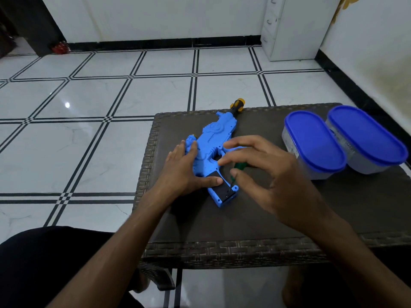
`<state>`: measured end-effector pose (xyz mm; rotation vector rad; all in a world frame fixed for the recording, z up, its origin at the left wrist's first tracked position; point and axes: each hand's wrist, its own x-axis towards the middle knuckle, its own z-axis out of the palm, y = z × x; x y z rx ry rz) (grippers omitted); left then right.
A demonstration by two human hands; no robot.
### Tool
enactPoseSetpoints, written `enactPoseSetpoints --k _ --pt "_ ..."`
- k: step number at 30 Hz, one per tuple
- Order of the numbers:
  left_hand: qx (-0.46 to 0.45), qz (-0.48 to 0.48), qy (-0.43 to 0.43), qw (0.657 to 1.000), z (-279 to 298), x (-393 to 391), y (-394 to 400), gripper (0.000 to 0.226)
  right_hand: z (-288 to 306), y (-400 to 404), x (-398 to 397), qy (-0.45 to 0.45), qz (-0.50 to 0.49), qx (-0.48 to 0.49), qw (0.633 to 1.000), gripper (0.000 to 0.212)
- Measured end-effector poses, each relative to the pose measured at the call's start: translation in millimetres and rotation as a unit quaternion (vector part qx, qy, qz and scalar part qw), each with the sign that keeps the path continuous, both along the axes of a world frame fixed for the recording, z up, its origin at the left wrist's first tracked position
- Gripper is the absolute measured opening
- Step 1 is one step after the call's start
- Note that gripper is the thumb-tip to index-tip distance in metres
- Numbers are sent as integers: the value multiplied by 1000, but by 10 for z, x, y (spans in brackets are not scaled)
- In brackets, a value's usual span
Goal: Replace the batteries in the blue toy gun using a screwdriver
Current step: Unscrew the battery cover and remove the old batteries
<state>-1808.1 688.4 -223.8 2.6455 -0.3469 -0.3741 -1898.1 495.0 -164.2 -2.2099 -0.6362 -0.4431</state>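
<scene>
Toy gun (213,143) flat, muzzle away; left hand (184,167) flat on it, right hand (262,172) pinches screwdriver (233,178) (tip at grip).

White tiled floor (89,96) (black-lined), white cabinet (289,27)

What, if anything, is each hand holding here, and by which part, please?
The right hand pinches a screwdriver by its green handle. The left hand holds nothing; it presses flat on the toy gun.
</scene>
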Motion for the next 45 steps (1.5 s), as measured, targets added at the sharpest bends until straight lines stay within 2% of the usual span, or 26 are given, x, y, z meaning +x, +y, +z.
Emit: enactPoseSetpoints --k 4,13,18,21,24,27,29,33,36,45 --pt "1 2 5 1000 -7 12 2 119 -4 -24 16 -5 3 -7 1000 19" --pt "12 -3 13 1000 -15 38 9 121 60 -198 -17 -5 -75 56 996 20" --pt "10 -2 6 1000 -17 32 13 120 2 -352 -9 -20 -136 -29 990 23" --pt "-1 3 -9 1000 -32 22 27 120 -101 -409 13 24 -153 -84 984 33" --pt "2 28 -19 999 -63 -12 43 128 -232 -461 45 38 -144 -185 971 31" --pt "18 62 -38 997 -104 -33 85 130 -250 -440 123 107 -105 -246 958 33" --pt "4 71 -58 996 -118 -23 127 129 -271 -420 185 176 -85 -299 934 39" --pt "-29 75 -67 994 -113 17 192 124 -411 -417 218 159 -108 -305 933 42" --pt "-44 81 -62 994 -130 34 191 119 -456 -400 242 197 -138 -306 921 44" --pt "-106 100 -71 987 -150 64 168 118 -568 -515 275 215 -197 -293 911 33"
